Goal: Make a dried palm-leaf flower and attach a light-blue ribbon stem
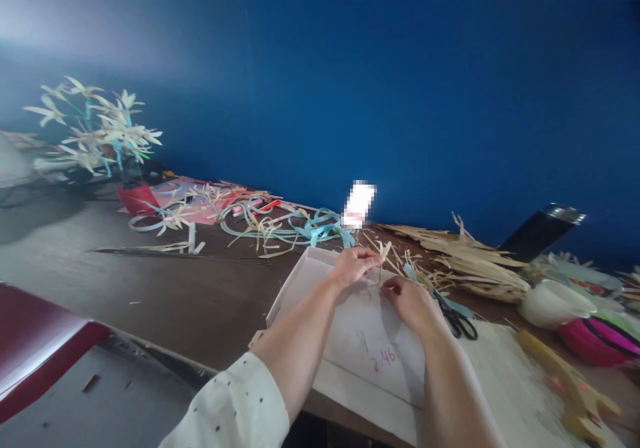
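My left hand (356, 266) is closed in a pinch on a small cream husk flower (385, 249), just over the far edge of a white cardboard box lid (345, 351). From the flower a thin stem hangs down toward my right hand (407, 299). The fingers of that hand are curled together close to the stem's lower end; whatever they pinch is too small to make out. Pink handwriting marks the lid below both hands. Black-handled scissors (463, 325) lie right of my right wrist.
Dried husks (470, 261) are heaped at the right, near a dark flask (540, 231), a white cup (555, 301) and a magenta pouch (600, 338). Blue ribbon (320, 227) and a blurred phone (359, 205) stand behind. Finished flowers (110, 128) rise at the left.
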`<state>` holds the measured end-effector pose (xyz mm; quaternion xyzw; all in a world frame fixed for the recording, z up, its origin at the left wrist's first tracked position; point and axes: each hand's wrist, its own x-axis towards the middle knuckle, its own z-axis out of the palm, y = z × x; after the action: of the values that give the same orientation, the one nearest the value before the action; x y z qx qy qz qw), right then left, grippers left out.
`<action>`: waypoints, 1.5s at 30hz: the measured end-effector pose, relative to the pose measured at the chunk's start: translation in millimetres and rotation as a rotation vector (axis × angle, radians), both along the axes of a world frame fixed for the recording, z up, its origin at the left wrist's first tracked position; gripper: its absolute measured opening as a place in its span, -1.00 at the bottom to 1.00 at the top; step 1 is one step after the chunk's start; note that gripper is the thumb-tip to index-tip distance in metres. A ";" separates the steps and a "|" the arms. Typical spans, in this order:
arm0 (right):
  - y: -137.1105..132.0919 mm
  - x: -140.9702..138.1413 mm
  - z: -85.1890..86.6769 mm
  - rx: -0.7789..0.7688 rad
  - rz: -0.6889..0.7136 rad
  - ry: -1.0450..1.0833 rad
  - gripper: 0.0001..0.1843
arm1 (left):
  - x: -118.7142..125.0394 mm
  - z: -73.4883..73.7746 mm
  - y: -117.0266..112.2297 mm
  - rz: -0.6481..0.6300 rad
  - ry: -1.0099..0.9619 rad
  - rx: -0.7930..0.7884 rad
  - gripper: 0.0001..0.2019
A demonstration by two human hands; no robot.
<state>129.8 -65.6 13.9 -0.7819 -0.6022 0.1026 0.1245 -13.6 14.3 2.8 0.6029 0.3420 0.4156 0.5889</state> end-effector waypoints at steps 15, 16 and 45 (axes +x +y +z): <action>6.1 0.6 -2.0 0.354 -0.132 0.727 -0.68 | 1.2 4.5 0.3 0.037 -0.131 -0.153 -0.58; 5.6 -0.9 -1.8 0.380 -0.147 0.860 -0.65 | 1.2 4.4 0.5 0.037 -0.143 -0.158 -0.58; -2.3 -8.8 17.8 0.431 -0.135 1.655 -0.74 | 2.1 3.3 -3.4 -0.045 -0.226 -0.203 -0.55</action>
<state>121.0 -68.0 31.7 -0.4490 -0.2760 0.5158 0.6754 -11.5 10.9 6.1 0.4971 0.3003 0.4310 0.6906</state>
